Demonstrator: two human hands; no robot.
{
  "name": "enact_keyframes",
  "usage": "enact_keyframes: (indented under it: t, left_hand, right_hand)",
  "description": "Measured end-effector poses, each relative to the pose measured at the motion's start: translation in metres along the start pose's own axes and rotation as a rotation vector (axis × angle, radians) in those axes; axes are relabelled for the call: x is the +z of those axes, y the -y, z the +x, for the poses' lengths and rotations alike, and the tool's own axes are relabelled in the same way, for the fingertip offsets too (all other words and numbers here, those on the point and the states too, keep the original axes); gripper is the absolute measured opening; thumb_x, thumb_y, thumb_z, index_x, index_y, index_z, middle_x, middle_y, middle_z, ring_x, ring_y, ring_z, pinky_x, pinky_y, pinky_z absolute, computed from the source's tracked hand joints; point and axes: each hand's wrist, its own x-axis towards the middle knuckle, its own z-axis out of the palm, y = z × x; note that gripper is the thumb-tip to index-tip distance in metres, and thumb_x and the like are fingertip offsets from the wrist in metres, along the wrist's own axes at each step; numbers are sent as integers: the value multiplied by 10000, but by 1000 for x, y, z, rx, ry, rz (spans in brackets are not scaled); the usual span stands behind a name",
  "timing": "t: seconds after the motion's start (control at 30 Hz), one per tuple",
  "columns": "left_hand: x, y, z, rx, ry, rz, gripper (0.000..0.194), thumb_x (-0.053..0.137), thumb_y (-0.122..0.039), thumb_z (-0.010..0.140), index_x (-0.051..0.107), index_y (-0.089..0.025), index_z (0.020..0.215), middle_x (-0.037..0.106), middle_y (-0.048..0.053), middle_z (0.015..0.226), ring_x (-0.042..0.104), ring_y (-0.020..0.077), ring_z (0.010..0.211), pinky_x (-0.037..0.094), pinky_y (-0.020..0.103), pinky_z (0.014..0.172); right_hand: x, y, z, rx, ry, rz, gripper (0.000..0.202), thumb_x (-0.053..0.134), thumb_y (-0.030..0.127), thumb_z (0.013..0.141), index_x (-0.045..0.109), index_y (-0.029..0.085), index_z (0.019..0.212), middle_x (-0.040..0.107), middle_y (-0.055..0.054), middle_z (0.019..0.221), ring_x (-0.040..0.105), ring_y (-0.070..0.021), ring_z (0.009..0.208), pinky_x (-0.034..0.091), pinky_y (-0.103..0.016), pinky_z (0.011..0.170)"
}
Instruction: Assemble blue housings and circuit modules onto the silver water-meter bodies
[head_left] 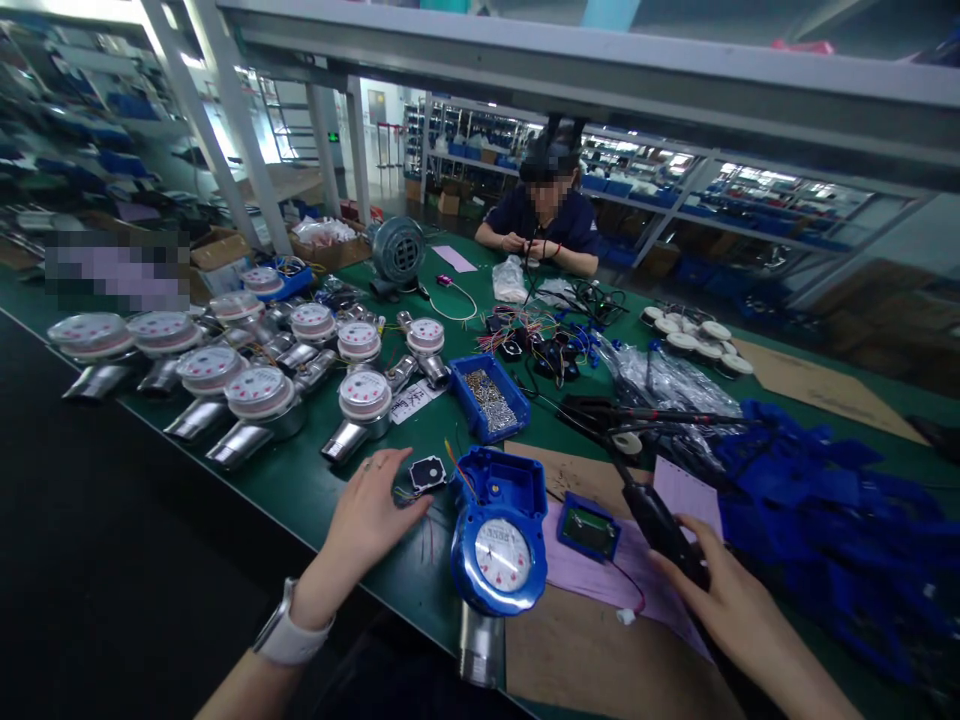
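In my right hand (712,575) is a black electric screwdriver (660,525), its front end pointing up and left. My left hand (375,510) has thumb and fingers apart beside a small square black-and-white part (428,474) with thin wires; whether it touches that part I cannot tell. Between my hands lies a water meter (504,555) with a blue housing, a round white dial and a metal pipe end toward me. The housing's upper compartment is uncovered, with wires at its left. Right of it, a blue-framed display module (589,527) with a white plug rests on pink paper (562,575).
A blue bin of screws (491,398) stands behind the meter. Several round meters (255,395) fill the table's left. Blue plastic parts (825,540) and clear bags (667,385) crowd the right. A co-worker (544,215) sits opposite, beyond bundled wires (517,330). A shelf beam (525,60) crosses above.
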Motion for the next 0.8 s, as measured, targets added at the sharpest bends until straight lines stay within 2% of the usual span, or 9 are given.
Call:
enact_keyframes:
  t: [0.1,0.23,0.33,0.4,0.47,0.57,0.63,0.7,0.8]
  left_hand:
    - [18,6,5,-11,63,146,539,633,-336,708,530,-97,1179,584,163,1169,535,334,1099,423,484,947]
    - [24,6,6,-27,85,155,363,561,-266,748,581,-135,1086,632,120,1035,611,293,960,482,435,850]
    - [12,10,5,-52,24,13,349,563,-261,751,567,-154,1084,623,93,1041,638,237,900,512,364,793]
    - [-6,12,5,-65,-37,-124,361,587,-286,746,560,-159,1083,616,81,1055,652,200,838,522,330,764]
    - [-28,8,6,-67,-84,-225,395,619,-325,727,563,-163,1082,616,71,1049,654,169,747,529,305,711]
    - [-61,-13,8,-42,-103,-299,435,656,-331,694,577,-167,1089,606,69,1079,638,143,696,527,280,655]
    - [-78,-32,10,18,-72,-312,420,662,-299,690,590,-182,1086,606,55,1078,625,126,691,518,258,642]
    - [-88,-51,11,105,-15,-314,399,666,-262,685,602,-198,1074,618,30,1033,606,108,669,506,240,637]
    - [-92,-71,13,213,69,-350,402,684,-227,664,612,-214,1060,631,1,971,587,94,650,494,228,648]
  right_hand:
    - [13,-6,-2,22,106,-230,550,322,548,841,452,174,1222,618,-154,1002,649,-335,832,517,-431,672]
    - [26,-5,-3,63,179,-402,553,251,488,881,445,143,1267,598,-148,962,658,-319,743,510,-424,617]
    - [26,-5,-3,64,177,-471,529,258,444,890,462,128,1261,597,-152,982,659,-330,756,515,-443,604]
    - [15,-1,0,31,185,-503,499,322,460,866,542,137,1175,619,-145,923,655,-351,779,519,-454,592]
    - [-4,13,5,-65,96,-449,461,375,492,839,596,167,1080,639,-141,928,650,-361,825,526,-446,577]
    - [-33,58,12,-336,-171,-112,344,441,488,842,589,224,1004,656,-97,993,657,-294,829,542,-395,633]
    - [-48,103,17,-571,-229,165,191,517,389,856,570,250,974,657,-56,955,653,-226,839,536,-339,729]
    - [-55,149,23,-804,-174,321,153,579,321,839,560,261,978,634,-55,1077,614,-218,991,509,-336,829]
    - [-57,204,35,-971,51,392,235,662,315,782,564,233,979,575,-79,1214,558,-229,1097,472,-350,895]
